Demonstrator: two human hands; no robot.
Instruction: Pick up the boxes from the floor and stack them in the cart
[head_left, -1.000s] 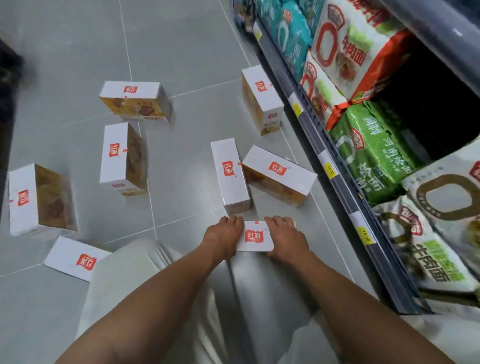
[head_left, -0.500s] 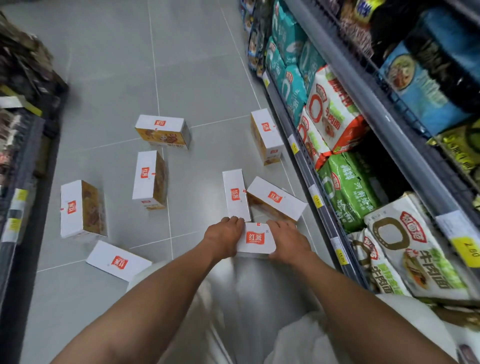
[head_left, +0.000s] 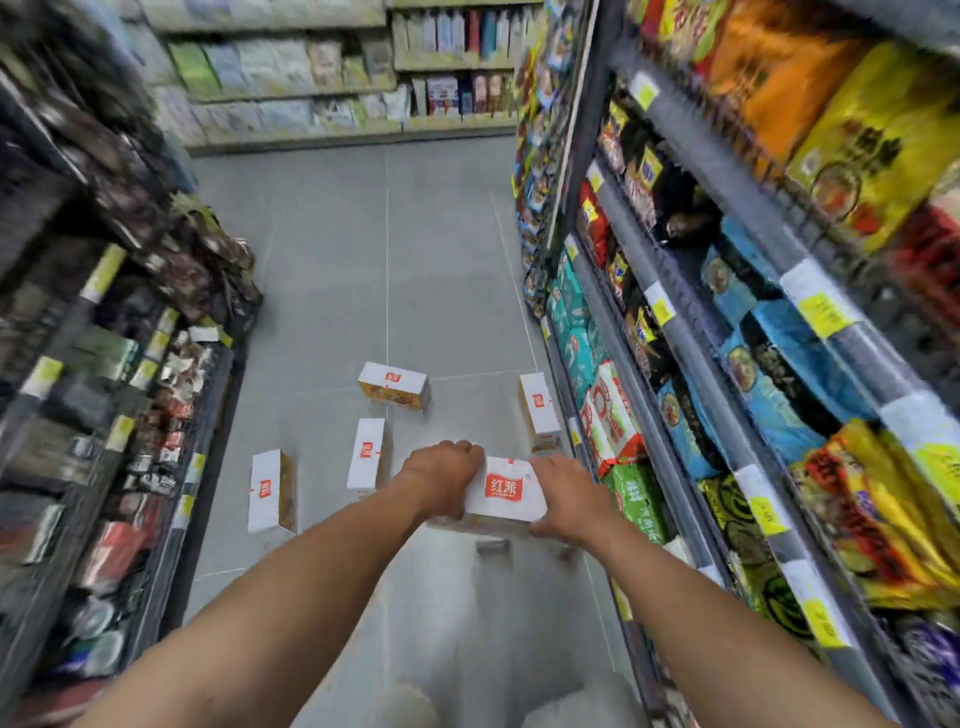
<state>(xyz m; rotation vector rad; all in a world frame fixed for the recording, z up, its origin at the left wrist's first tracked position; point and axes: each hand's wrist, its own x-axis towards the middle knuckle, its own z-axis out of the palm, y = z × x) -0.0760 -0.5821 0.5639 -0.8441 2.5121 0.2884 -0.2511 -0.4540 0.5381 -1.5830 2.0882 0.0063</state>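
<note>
White card with a red square logo marks the held box, its top face tilted toward the camera and a paler side face showing beneath. Both hands clasp it from opposite ends, in the lower middle of the view above the grey tiled floor. The left hand wraps the box's 9 o'clock end, fingers curled over the far top edge. The right hand presses the 3 o'clock end, fingers closed round the near corner. Each grip is closed firmly on the box.

Four more boxes of the same kind lie on the floor beyond it. At 12 o'clock from the held box sits one showing a yellow printed side. At 1 o'clock, one stands close against the base of the right-hand shelving. At 10 o'clock lies a narrow one, white face up, and farther toward 9 o'clock another with a brown printed side.

Shelves at 3 o'clock carry bagged noodles in blue, green, red and yellow, with yellow price tags along the rails. Darker shelves at 9 o'clock hold blurred packets. No part of a cart can be made out.
</note>
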